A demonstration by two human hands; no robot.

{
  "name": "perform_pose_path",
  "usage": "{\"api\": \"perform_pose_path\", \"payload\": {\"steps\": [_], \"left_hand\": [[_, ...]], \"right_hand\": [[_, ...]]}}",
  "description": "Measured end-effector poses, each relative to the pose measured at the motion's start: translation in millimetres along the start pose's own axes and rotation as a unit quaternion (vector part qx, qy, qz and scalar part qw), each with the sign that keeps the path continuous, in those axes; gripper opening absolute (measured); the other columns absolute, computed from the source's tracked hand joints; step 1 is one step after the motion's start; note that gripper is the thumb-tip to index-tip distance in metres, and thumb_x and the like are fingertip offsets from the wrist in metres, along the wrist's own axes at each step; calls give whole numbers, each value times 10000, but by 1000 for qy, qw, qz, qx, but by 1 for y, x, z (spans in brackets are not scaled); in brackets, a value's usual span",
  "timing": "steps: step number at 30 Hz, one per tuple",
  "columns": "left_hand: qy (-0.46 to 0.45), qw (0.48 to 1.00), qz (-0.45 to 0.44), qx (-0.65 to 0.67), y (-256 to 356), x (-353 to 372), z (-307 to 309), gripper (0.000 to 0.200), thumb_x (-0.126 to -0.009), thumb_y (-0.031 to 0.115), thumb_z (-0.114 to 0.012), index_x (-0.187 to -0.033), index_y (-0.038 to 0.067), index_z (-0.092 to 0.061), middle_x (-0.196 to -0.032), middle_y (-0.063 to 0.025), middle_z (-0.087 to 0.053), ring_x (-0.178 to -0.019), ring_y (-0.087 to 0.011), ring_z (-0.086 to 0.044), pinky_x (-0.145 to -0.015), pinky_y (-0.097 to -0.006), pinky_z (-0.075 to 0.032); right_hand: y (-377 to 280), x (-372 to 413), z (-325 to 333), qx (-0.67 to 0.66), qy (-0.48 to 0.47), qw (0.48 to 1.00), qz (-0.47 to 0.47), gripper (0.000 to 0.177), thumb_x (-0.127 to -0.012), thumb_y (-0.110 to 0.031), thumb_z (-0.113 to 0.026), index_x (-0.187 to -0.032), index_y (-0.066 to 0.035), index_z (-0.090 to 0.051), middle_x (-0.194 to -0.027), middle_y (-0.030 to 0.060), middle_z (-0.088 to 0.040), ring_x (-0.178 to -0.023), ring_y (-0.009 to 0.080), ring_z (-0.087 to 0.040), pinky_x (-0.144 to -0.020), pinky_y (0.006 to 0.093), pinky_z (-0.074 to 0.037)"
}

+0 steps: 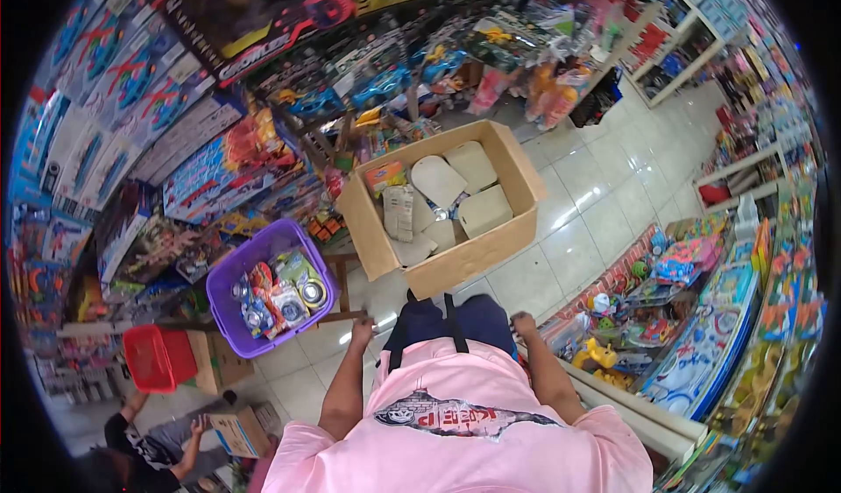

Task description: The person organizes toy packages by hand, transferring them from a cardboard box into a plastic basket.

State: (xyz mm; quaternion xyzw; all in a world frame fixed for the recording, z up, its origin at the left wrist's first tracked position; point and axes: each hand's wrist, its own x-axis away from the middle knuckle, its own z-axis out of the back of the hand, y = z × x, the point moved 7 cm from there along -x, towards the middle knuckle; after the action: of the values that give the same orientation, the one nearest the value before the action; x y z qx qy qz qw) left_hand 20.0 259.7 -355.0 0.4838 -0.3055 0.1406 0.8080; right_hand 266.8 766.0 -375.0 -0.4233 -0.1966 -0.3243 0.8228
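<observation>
My left hand (pixel 363 329) hangs by my left thigh with its fingers loosely bent and nothing in it. On the other side, my right hand (pixel 523 326) hangs near my hip, also holding nothing that I can see. In front of me stands an open cardboard box (pixel 473 270) with its flaps spread. Inside it lie several cream-coloured pieces (pixel 486 211), a piece of corrugated cardboard (pixel 399 214) and an orange packet (pixel 384 176). A purple plastic basket (pixel 235 335) with packaged toys (pixel 285 296) stands left of the box, nearest my left hand.
Boxed toys (pixel 201 178) line the left side. Toy-filled shelves (pixel 683 318) run close on my right. Tiled floor (pixel 578 239) stretches ahead to the right. At lower left, another person (pixel 149 449) touches a red basket (pixel 159 359) and holds a small cardboard box (pixel 238 434).
</observation>
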Motion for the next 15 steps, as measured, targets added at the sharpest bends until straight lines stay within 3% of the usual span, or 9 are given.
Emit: {"api": "perform_pose_path", "payload": {"steps": [1, 2, 4, 6, 8, 12, 14, 15], "left_hand": [[57, 992, 13, 112, 43, 16, 2, 282, -952, 250, -519, -989, -3, -635, -824, -91, -669, -687, -165, -615, -569, -307, -476], [126, 983, -26, 132, 84, 27, 10, 281, -960, 249, -510, -972, -9, -619, -779, -85, -640, -673, -174, -590, -588, -318, -470], [233, 960, -102, 117, 149, 55, 24, 273, -975, 238, -496, -947, -19, -584, -737, -85, -593, -679, -189, -555, -639, -335, -459], [277, 948, -130, 88, 197, 74, 25, 265, -980, 228, -490, -939, -24, -565, -740, -90, -575, -700, -196, -544, -671, -342, -454], [344, 895, -282, 42, 258, 95, 26, 242, -994, 218, -472, -931, -5, -544, -792, -90, -555, -699, -151, -514, -639, -308, -427], [295, 889, -341, 79, 344, 90, 5, 263, -1003, 236, -468, -981, -10, -558, -838, -100, -564, -790, -173, -536, -732, -319, -447], [148, 922, -320, 162, 369, 61, -23, 299, -1013, 262, -469, -1042, -20, -566, -907, -105, -595, -856, -193, -571, -804, -315, -458], [149, 922, -321, 159, 378, 55, -32, 299, -1013, 262, -469, -1042, -20, -566, -907, -105, -595, -856, -193, -571, -804, -315, -458]], "right_hand": [[-23, 1, 24, -116, 53, 989, -73, 252, -935, -214, -534, -1065, -11, -609, -836, 134, -689, -589, 234, -665, -481, 347, -506], [-57, 0, 52, -229, 107, 957, -145, 224, -942, -192, -529, -1046, -10, -609, -804, 114, -679, -579, 218, -657, -482, 342, -504], [-119, -9, 112, -291, 260, 919, -56, 174, -945, -136, -529, -1033, -6, -605, -790, 87, -654, -632, 191, -632, -572, 328, -507], [-178, -13, 175, -109, 457, 881, 58, 147, -935, -107, -554, -1015, 10, -593, -853, 88, -638, -750, 178, -598, -700, 316, -488], [-264, -4, 218, -159, 484, 852, 119, 152, -921, -99, -554, -1016, 15, -587, -922, 123, -625, -875, 221, -606, -814, 347, -481], [-377, -48, 239, -220, 360, 872, 248, 159, -907, -82, -561, -1031, 14, -589, -933, 121, -637, -869, 207, -616, -811, 319, -489], [-414, -88, 214, -206, 215, 921, 250, 169, -935, -75, -540, -1071, 7, -598, -921, 88, -644, -808, 167, -616, -764, 315, -509], [-420, -118, 188, -216, 128, 933, 259, 185, -939, -82, -533, -1087, 7, -599, -910, 86, -652, -786, 159, -624, -727, 312, -517]]}}
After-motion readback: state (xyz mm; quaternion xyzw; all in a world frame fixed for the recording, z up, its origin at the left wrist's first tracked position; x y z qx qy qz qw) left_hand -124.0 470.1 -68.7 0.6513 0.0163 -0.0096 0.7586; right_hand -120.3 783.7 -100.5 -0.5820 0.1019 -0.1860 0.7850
